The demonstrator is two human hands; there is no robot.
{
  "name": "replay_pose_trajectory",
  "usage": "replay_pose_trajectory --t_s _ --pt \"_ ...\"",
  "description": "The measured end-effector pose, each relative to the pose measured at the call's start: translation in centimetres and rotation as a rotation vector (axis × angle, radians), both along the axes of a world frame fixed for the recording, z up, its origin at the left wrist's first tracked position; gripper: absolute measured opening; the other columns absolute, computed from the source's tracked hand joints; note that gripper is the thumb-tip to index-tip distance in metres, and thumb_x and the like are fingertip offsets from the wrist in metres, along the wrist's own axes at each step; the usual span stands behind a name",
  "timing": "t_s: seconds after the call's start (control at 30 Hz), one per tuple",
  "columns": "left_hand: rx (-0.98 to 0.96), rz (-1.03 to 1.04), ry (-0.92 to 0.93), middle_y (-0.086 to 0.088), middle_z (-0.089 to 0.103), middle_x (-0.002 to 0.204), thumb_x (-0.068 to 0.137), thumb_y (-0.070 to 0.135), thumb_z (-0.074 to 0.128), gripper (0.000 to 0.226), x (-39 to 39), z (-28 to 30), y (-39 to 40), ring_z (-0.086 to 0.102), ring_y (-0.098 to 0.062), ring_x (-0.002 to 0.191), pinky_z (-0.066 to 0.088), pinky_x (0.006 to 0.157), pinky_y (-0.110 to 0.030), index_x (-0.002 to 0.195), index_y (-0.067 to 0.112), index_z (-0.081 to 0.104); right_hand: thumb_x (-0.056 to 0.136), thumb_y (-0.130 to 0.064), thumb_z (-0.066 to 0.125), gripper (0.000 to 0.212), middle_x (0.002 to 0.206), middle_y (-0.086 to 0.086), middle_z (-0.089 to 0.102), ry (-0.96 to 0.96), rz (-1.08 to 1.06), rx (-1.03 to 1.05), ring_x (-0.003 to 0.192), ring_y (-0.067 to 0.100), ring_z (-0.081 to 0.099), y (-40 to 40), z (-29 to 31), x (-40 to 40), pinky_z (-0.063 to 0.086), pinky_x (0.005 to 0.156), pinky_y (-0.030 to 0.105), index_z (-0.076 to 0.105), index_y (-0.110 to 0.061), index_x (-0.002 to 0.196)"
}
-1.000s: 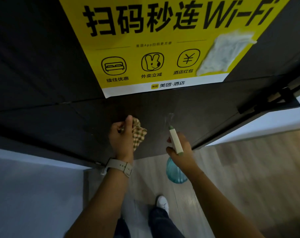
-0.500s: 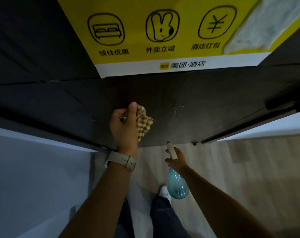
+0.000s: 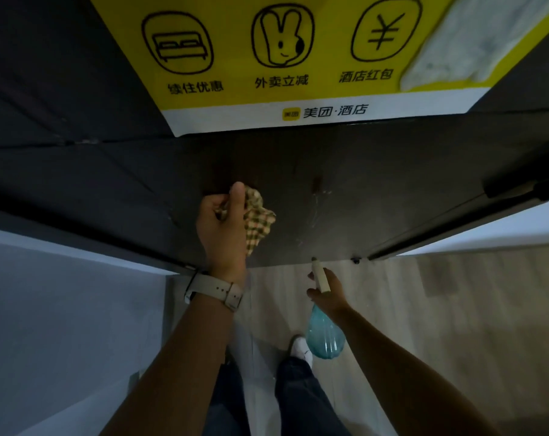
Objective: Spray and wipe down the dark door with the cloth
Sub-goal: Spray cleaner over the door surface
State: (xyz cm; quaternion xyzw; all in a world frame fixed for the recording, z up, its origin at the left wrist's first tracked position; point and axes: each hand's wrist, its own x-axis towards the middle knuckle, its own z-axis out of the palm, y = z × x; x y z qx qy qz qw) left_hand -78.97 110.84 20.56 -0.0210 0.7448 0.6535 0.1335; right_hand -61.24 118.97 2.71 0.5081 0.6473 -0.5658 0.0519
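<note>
Since the earlier frame the right hand (image 3: 328, 289) has dropped with the spray bottle (image 3: 325, 336), now sitting below the dark door's (image 3: 377, 184) bottom edge, while the left hand has kept its place on the panel. Taking the yellow poster (image 3: 298, 58) as landmark: below its lower left corner, the left hand (image 3: 221, 226) presses against the door, fingers curled round a bunched checked cloth (image 3: 257, 220), a pale watch (image 3: 215, 291) on its wrist. Right of that, below the poster's middle, faint wet streaks (image 3: 317, 199) mark the door. Lower still, the right hand is curled round the bottle's neck, nozzle pointing up toward the door. The streaks lie just right of the cloth and slightly above it, so the left hand is the nearer one; a short sideways sweep rightward looks like the likely next stroke.
</note>
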Motion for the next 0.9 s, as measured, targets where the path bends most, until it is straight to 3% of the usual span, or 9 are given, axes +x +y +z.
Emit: replay_pose_trajectory --t_s 0.07,0.17,0.23,0.43,0.6,0.8,0.9 --pt "-0.008 -0.02 0.039 0.005 0.065 0.092 0.092 0.038 0.064 0.027 0.3 -0.1 0.1 0.064 -0.007 0.085 0.051 0.068 -0.016 0.101 0.012 0.061 0.082 0.006 0.065 0.041 0.114 0.005 0.055 0.041 -0.013 0.044 0.089 0.011 0.056 0.4 1.0 1.6 0.047 0.073 0.019 0.054 -0.009 0.119" --pt "-0.028 -0.071 0.084 0.007 0.065 0.089 0.092 0.035 0.066 0.024 1.3 -0.1 0.7 0.063 -0.006 0.082 0.051 0.067 -0.015 0.099 0.012 0.061 0.082 0.002 0.066 0.047 0.117 0.006 0.058 0.122 -0.054 0.114 0.103 0.029 0.059 1.4 2.9 4.1 0.054 0.089 0.043 0.053 -0.014 0.124" --pt "-0.021 -0.068 0.073 0.008 0.064 0.089 0.092 0.035 0.065 0.025 1.7 0.0 1.4 0.062 -0.002 0.08 0.05 0.066 -0.012 0.1 0.011 0.062 0.083 -0.003 0.068 0.05 0.116 0.008 0.058 0.141 -0.065 0.155 0.102 0.031 0.06 2.7 4.7 5.5 0.053 0.092 0.053 0.051 -0.015 0.128" --pt "-0.012 -0.01 0.057 0.006 0.061 0.085 0.095 0.032 0.063 0.026 1.8 0.4 2.5 0.058 0.006 0.072 0.045 0.06 -0.007 0.098 0.007 0.059 0.083 0.0 0.068 0.046 0.121 0.009 0.06 0.301 -0.149 0.354 0.11 0.026 0.06 7.4 11.6 7.5 0.051 0.094 0.043 0.054 -0.021 0.121" --pt "-0.029 0.005 0.055 0.004 0.06 0.09 0.094 0.037 0.063 0.028 1.7 0.2 2.3 0.056 -0.007 0.083 0.046 0.071 -0.018 0.096 0.01 0.059 0.083 0.007 0.066 0.053 0.114 0.006 0.058 0.372 -0.205 0.467 0.105 0.025 0.06 10.1 14.7 7.4 0.051 0.091 0.039 0.047 -0.035 0.108" --pt "-0.026 -0.001 0.031 -0.002 0.062 0.103 0.093 0.041 0.063 0.031 1.6 0.1 2.2 0.058 -0.011 0.091 0.047 0.076 -0.023 0.101 0.011 0.059 0.089 0.001 0.063 0.04 0.112 0.003 0.059 0.34 -0.287 0.321 0.108 0.021 0.057 10.8 14.3 7.5 0.048 0.096 0.038 0.045 -0.018 0.119" --pt "-0.024 0.006 0.038 0.005 0.059 0.092 0.095 0.037 0.061 0.028 1.9 0.3 2.3 0.056 -0.005 0.084 0.046 0.069 -0.011 0.101 0.01 0.058 0.089 0.0 0.064 0.035 0.106 0.004 0.059 0.27 -0.283 0.29 0.102 0.021 0.058 10.6 13.3 7.7 0.05 0.093 0.038 0.051 -0.005 0.121"
